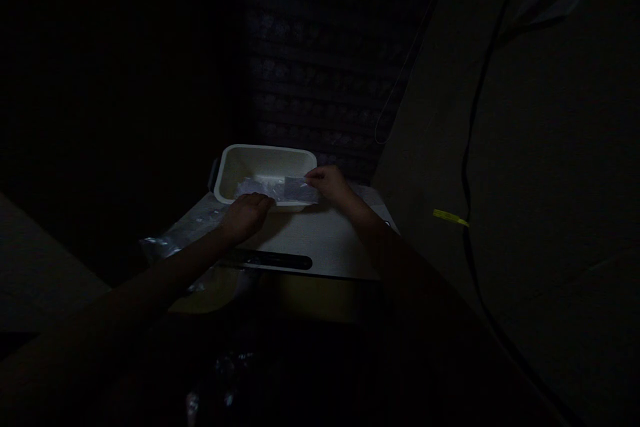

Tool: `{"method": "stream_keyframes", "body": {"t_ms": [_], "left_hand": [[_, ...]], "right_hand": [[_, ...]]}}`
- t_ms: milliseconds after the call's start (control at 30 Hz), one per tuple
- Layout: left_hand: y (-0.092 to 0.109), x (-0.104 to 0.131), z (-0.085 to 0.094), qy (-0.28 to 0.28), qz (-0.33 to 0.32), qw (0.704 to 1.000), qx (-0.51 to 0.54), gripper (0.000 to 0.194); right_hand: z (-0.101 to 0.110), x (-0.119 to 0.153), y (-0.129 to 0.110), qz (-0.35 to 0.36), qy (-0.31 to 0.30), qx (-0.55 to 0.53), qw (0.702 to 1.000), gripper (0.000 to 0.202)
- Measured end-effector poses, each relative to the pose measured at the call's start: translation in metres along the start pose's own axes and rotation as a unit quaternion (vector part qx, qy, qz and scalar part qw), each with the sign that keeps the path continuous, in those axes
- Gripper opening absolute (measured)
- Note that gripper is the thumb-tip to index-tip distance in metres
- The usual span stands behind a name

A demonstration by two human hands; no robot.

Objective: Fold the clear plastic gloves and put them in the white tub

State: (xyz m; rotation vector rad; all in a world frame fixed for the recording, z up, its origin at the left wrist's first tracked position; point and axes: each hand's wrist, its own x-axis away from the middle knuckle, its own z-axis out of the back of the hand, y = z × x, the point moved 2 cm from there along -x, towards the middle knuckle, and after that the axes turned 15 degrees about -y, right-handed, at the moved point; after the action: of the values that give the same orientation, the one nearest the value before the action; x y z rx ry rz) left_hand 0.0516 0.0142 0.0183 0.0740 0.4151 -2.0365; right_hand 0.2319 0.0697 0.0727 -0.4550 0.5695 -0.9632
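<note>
The scene is very dark. A white plastic basin (pixel 267 152) stands on a small white table. Over its front rim lies a clear plastic bag (pixel 301 191) with a pale, flat, rectangular piece at its right end; what that piece is I cannot make out. My right hand (pixel 330 183) pinches the upper right corner of this bag between thumb and fingers. At the basin's front left, my left hand (pixel 249 215) is closed with its fingertips on the bag's lower edge; its thumb is hidden.
More clear plastic bags (pixel 173 243) hang over the table's left side. A dark slot (pixel 273 259) runs along the white tabletop (pixel 330 247) near its front edge. At right, a black cable (pixel 469 147) with a yellow tag (pixel 450 217) hangs along the wall.
</note>
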Motion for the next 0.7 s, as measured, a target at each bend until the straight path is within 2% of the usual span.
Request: {"method": "stream_keyframes", "body": {"t_ms": [100,200,400,500,600,700], "left_hand": [[0.004,0.003,0.004,-0.005,-0.009,1.0,0.005,0.026],[0.006,0.007,0.005,-0.007,-0.02,1.0,0.007,0.024],[0.007,0.008,0.003,0.004,-0.03,1.0,0.006,0.023],[0.008,0.007,0.004,0.011,-0.031,0.999,0.005,0.024],[0.009,0.006,0.005,0.015,-0.035,0.999,0.005,0.024],[0.009,0.006,0.005,0.019,-0.032,0.999,0.002,0.024]], "right_hand": [[-0.013,-0.006,-0.004,-0.008,-0.016,0.087,0.996,0.014],[-0.02,-0.008,-0.007,-0.02,-0.006,0.144,0.989,0.015],[-0.026,-0.008,-0.008,-0.015,-0.024,0.219,0.975,0.017],[-0.023,-0.003,-0.009,0.001,0.001,0.261,0.965,0.026],[-0.022,0.002,-0.013,0.031,0.027,0.241,0.97,0.027],[-0.03,0.001,-0.015,0.056,-0.046,0.15,0.986,0.027]]}}
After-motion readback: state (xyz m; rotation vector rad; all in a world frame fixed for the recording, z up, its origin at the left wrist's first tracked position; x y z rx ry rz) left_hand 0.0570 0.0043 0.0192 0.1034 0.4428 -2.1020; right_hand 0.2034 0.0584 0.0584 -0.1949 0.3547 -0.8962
